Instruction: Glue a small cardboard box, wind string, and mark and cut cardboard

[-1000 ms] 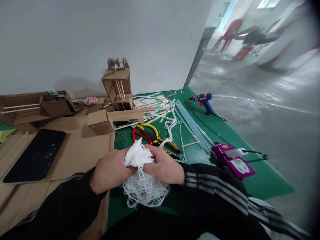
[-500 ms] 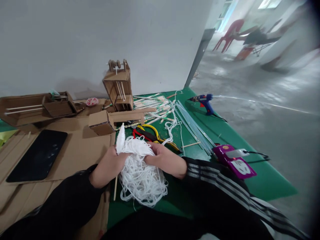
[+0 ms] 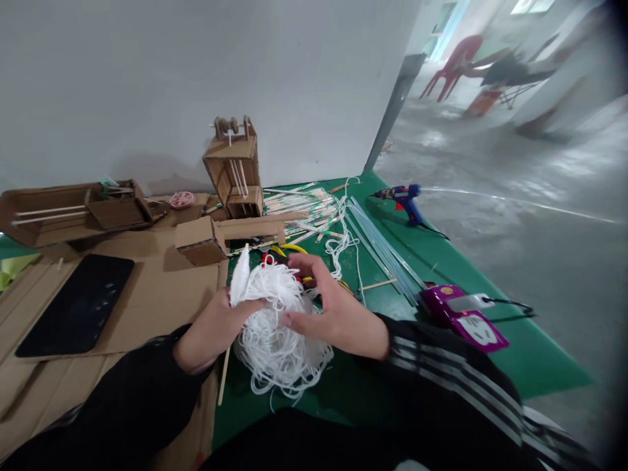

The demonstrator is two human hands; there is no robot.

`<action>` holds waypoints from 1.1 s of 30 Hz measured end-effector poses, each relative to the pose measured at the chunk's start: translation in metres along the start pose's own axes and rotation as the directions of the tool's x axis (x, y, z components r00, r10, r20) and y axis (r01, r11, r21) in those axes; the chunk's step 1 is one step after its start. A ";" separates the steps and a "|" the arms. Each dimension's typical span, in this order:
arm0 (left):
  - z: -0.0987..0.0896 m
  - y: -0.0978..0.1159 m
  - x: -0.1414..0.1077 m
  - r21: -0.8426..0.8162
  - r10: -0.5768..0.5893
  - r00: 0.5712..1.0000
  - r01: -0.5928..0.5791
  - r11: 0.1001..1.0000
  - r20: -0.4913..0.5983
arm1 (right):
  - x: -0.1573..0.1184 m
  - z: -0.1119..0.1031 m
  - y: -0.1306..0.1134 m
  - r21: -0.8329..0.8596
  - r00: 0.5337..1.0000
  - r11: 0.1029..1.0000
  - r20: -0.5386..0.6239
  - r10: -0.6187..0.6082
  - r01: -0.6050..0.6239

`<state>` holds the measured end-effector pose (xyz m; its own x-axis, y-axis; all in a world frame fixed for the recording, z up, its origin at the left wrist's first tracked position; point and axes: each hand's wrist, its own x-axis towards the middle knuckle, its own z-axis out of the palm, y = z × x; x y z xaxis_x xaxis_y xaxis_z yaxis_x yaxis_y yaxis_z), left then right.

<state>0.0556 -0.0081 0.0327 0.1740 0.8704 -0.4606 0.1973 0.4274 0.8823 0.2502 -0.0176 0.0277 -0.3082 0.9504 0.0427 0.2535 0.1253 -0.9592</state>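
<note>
A loose, tangled bundle of white string (image 3: 284, 353) hangs low over the front of the table. My left hand (image 3: 218, 327) is closed around its left side, with the thumb across the strands. The same hand also grips a thin wooden stick (image 3: 224, 379), whose upper end is thickly wound with white string. On the bundle's right side my right hand (image 3: 333, 307) has its fingers spread and curved, and the thumb tip rests at the strands. Behind the bundle, pliers with yellow handles (image 3: 297, 248) and red-handled ones are partly hidden.
A cardboard structure (image 3: 233, 163) stands by the wall, a cardboard box (image 3: 201, 241) before it. A black tablet (image 3: 76, 304) lies on cardboard at left. Wrapped sticks (image 3: 299, 203), clear glue sticks (image 3: 383, 252), a blue glue gun (image 3: 405, 199) and a purple power strip (image 3: 464, 317) occupy the right.
My right hand has loosened from the string, moved slightly right and spread its fingers. The left hand keeps its grip, and the wound stick leans a little more to the right.
</note>
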 end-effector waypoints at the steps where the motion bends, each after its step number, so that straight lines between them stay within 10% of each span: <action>1: 0.001 0.000 0.000 -0.017 -0.001 1.000 0.001 1.000 -0.002 | -0.004 -0.001 -0.006 -0.067 0.997 0.996 -0.038 -0.063 0.060; 6: 0.002 0.000 -0.003 -0.072 -0.002 1.000 0.004 0.997 0.027 | -0.007 0.012 -0.014 -0.196 0.984 0.979 -0.157 -0.089 0.058; 11: 0.001 -0.002 -0.004 -0.043 0.036 0.999 -0.035 0.998 0.030 | 0.009 0.016 0.001 0.081 0.991 0.991 0.097 0.094 -0.102; 21: -0.005 -0.003 -0.002 0.238 0.305 0.952 -0.302 0.923 0.024 | 0.009 0.015 0.002 0.337 0.990 0.931 0.032 0.140 -0.143; 33: -0.001 -0.006 -0.004 -0.112 -0.058 0.995 0.068 0.991 0.086 | 0.007 0.023 0.011 0.224 0.999 0.975 -0.050 0.000 0.011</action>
<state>0.0532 -0.0137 0.0297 0.2449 0.8197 -0.5177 0.0995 0.5099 0.8544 0.2294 -0.0160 0.0114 -0.2621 0.9634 0.0568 0.0384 0.0692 -0.9969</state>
